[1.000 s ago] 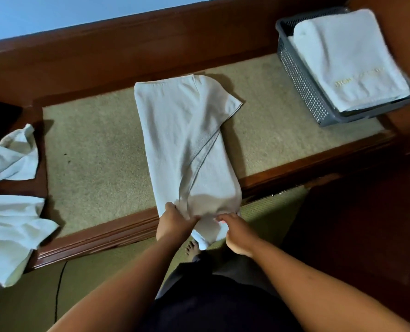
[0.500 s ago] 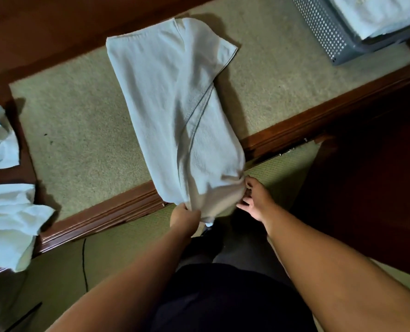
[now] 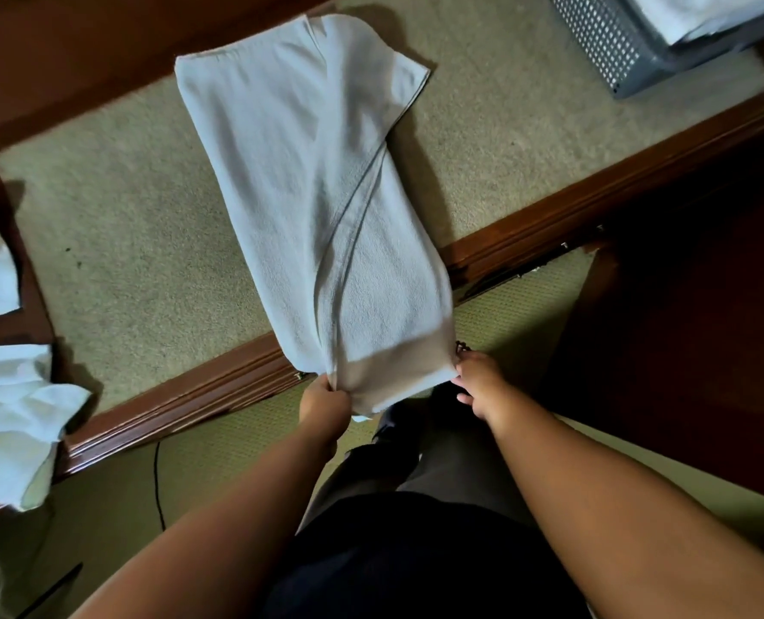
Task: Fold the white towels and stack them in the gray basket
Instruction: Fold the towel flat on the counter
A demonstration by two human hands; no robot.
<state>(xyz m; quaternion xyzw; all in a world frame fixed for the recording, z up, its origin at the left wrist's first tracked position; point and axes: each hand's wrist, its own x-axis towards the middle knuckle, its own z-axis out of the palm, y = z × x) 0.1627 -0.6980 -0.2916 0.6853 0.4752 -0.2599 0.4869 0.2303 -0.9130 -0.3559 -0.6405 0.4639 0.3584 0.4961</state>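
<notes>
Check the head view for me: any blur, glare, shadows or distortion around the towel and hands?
Head view: slightly soft, no glare. Head view: the long white cloth towel throws a dark shadow rightward onto the beige carpet, and its near end, at the left hand and right hand, sits in shade. Head view: the gray perforated plastic basket is cropped at top right.

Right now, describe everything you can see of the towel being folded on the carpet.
The white towel looks like soft terry cloth, folded lengthwise into a long strip, with a diagonal hemmed edge crossing its top layer. It lies flat on the beige carpeted ledge, its far right corner sticking out and its near end hanging past the wooden edge. The left hand grips the near left corner; the right hand pinches the near right corner.
</notes>
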